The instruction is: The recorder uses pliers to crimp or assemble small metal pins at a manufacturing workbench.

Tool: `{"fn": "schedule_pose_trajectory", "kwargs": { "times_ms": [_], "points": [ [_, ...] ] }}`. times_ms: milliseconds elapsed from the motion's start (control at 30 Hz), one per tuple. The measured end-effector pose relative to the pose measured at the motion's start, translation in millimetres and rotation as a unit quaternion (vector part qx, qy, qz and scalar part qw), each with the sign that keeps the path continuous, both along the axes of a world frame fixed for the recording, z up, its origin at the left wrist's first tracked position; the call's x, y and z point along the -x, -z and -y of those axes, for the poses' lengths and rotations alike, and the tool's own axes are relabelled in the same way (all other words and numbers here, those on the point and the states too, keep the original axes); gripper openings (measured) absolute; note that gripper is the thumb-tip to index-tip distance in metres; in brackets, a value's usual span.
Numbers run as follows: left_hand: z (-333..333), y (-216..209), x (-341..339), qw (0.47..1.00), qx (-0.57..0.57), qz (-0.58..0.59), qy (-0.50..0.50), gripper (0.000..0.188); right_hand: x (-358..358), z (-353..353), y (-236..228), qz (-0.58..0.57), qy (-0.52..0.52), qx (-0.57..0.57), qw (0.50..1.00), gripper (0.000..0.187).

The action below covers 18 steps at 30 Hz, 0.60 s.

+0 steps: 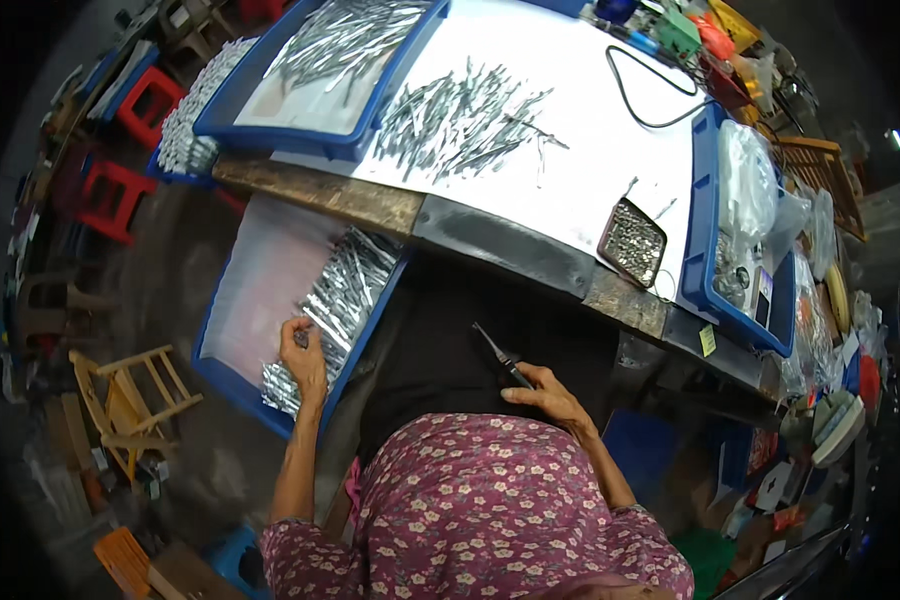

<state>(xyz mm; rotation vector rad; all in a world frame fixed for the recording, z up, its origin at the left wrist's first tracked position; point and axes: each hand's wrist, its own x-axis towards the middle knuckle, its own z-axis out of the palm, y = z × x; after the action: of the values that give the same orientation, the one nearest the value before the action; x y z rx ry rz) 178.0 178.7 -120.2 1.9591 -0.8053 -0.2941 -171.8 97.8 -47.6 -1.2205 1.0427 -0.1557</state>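
Observation:
My left hand (304, 355) is over a blue-rimmed tray (232, 270) at the left, its fingers curled together beside a heap of thin silvery metal strips (348, 285). Something small and dark shows at those fingertips, too small to name. In front of my lap, my right hand (550, 394) is closed round the handle of a slim hand tool (500, 352). This tool has a dark grip and a narrow metal tip that points up and left. Another pile of similar strips (460, 120) lies on the white table top (580, 120).
A second blue tray (345, 145) of strips stands on the table's far left. Near the front edge sits a small dark dish (632, 243) of tiny metal parts. At right, a blue bin (705, 220) holds plastic bags. A black cable (625, 95) loops at the back.

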Motion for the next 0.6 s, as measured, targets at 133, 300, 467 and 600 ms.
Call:
{"fn": "schedule_pose_trajectory", "kwargs": {
  "times_ms": [133,300,467,600],
  "points": [
    [14,-15,0,0.952,-0.060,0.300,0.014,0.023,3,-1,-3,-0.012,0.005,0.018,1.000,0.038],
    [88,-76,31,0.949,0.081,0.282,0.119,0.021,9,2,-7,0.023,0.002,0.038,0.999,0.042],
    [202,-133,112,0.885,0.194,0.251,0.340,0.021,13,-1,-1,0.026,0.018,0.061,0.998,0.048],
    [285,-118,149,0.853,0.150,0.342,0.364,0.021,23,-33,19,0.120,0.009,0.399,0.909,0.031]
  ]
}}
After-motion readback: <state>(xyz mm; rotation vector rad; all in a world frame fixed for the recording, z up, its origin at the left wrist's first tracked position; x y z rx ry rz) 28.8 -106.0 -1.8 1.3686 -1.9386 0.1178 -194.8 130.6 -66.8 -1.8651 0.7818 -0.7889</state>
